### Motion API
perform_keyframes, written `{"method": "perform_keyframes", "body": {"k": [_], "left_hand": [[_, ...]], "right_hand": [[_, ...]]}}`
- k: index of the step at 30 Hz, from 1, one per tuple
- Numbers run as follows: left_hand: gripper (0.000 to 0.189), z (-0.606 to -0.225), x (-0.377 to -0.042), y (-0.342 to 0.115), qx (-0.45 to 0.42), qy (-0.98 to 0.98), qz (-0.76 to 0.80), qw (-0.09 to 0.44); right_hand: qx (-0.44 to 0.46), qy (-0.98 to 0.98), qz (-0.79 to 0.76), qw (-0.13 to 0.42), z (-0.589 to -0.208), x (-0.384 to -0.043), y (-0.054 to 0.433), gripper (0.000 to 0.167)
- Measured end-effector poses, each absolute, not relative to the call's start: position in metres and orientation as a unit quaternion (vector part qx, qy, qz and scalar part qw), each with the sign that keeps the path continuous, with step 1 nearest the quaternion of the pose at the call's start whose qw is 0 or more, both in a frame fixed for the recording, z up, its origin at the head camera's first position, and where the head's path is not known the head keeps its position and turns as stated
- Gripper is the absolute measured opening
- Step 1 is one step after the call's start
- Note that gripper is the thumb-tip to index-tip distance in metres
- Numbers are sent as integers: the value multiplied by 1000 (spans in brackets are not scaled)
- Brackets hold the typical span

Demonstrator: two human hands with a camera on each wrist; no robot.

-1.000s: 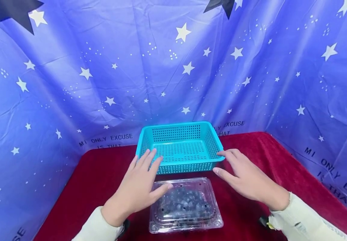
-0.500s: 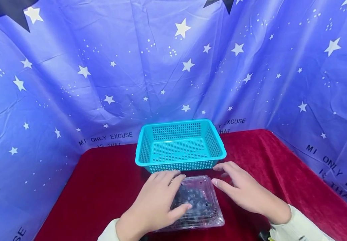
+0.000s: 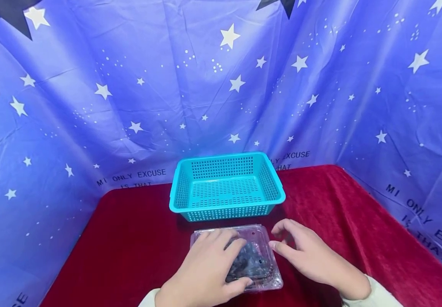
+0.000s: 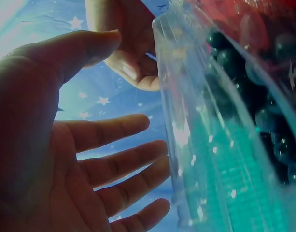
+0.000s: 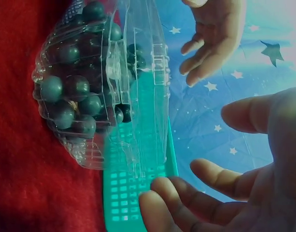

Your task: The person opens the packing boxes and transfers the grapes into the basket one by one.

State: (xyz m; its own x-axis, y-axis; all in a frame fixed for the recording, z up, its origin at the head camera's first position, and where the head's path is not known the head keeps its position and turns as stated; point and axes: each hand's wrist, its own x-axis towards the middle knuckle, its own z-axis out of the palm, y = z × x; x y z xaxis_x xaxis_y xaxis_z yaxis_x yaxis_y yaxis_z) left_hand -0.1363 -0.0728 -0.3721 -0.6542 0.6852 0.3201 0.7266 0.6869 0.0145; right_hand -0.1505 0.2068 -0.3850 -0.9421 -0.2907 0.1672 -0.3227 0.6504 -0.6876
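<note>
A clear plastic clamshell box of dark round grape-like fruits sits on the red cloth with its lid down. My left hand hovers over the box's left half, hiding much of it. Its fingers are spread and loosely bent near the lid; whether they touch it I cannot tell. My right hand is beside the box's right edge, with thumb and fingers apart and nothing between them. The right wrist view has the fruits behind the box's ribbed side, a small gap from the right fingertips.
A turquoise mesh basket stands right behind the box, with nothing in it. Red velvet cloth covers the table. A blue star-printed curtain hangs close around the back and sides.
Both hands have come back from the basket toward the box. My left hand moved right and down over the lid; my right hand shifted slightly nearer, off the basket's corner.
</note>
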Motion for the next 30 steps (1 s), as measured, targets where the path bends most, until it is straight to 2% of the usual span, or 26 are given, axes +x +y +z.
{"method": "perform_keyframes", "body": {"k": [13,22,26,30], "left_hand": [[68,-381,-134,-66,-423,-887,-33,185],[72,-385,-135,-63,-439,-884,-12,157],[72,-388,-135,-59,-441,-887,5,140],[68,-392,-136,-54,-447,-881,24,153]], "right_hand": [[167,-855,483,-84,-408,-155,215,19],[174,-800,552,-157,-423,-164,220,9],[170,-766,585,-204,-431,-167,225,9],[175,-737,601,-255,-438,-169,231,12]]}}
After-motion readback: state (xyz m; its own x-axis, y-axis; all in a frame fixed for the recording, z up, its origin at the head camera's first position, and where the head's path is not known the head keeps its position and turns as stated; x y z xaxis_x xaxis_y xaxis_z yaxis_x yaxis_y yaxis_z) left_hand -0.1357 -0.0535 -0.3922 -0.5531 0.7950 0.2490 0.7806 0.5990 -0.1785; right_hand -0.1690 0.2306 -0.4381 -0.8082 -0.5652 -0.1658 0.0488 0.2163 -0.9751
